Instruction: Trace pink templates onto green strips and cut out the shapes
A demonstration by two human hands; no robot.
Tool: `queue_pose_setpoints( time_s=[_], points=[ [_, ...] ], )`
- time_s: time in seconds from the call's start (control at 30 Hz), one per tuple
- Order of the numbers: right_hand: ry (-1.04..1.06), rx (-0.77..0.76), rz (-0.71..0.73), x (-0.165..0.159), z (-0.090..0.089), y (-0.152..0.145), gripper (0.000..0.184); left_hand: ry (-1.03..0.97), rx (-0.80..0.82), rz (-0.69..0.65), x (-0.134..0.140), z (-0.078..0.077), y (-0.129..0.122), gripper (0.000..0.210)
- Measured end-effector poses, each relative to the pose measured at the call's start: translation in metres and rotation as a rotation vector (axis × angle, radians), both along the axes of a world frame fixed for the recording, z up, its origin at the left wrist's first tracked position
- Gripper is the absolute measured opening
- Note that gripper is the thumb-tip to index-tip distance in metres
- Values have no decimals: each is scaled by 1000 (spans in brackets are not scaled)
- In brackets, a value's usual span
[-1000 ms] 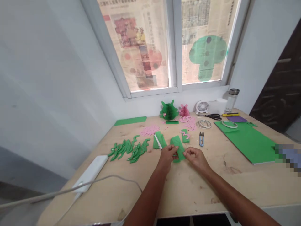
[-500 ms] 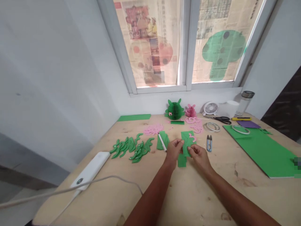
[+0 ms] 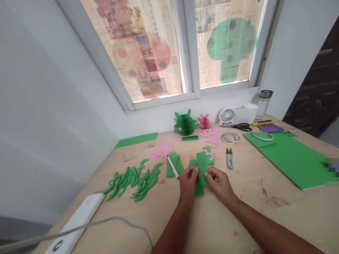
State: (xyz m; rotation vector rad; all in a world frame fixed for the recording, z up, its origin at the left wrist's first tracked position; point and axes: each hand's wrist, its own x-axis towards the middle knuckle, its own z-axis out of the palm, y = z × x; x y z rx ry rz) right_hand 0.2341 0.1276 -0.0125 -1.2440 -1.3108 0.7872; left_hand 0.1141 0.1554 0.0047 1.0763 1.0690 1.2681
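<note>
I see the held green strip (image 3: 202,166) reading differently now: half a second ago it looked broader and ran into the small green piece (image 3: 210,161) under the pink cutout (image 3: 209,154); now it shows narrow and distinct, with the cutout by its top right corner. Whether it was folded or only turned, I can't tell. It sits around the middle of the counter (image 3: 219,225), between left and right edges. The left hand (image 3: 188,181) has its fingers (image 3: 194,170) pinching the strip's left side, and the right hand (image 3: 219,180) pinches its right side. More green paper (image 3: 199,191) shows below the strip, toward the near edge. I'd judge the strip is mid-handling, not yet laid down. The white pen (image 3: 173,167) lies on the left-edge side, the blue snips (image 3: 229,160) on the right-edge side, neither touched.
</note>
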Motion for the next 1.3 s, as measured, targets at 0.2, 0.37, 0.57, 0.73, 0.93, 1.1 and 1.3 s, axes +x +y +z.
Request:
queue_pose_setpoints(
  time_s=[0.2, 0.37, 0.57, 0.73, 0.93, 1.1, 1.3],
  points=[
    [21, -9, -24, -2, 4, -2, 32, -19, 3, -52, -4, -2, 2, 36],
    [96, -8, -33, -2, 4, 0, 31, -2, 10, -89, -4, -3, 2, 35],
    [124, -13, -31, 1, -1, 3, 31, 23, 55, -110, -4, 0, 0, 34],
    [108, -4, -55, 1, -3, 4, 31, 20, 47, -98, -4, 1, -1, 30],
    [86, 9, -53, 2, 0, 4, 30, 21, 56, -116, -4, 3, -3, 26],
    [74, 10, -50, 3, 2, 5, 28, 10, 56, -120, -5, 5, -2, 25],
    [59, 15, -46, 1, 2, 5, 26, 9, 11, -129, -7, 7, -1, 28]
  ],
)
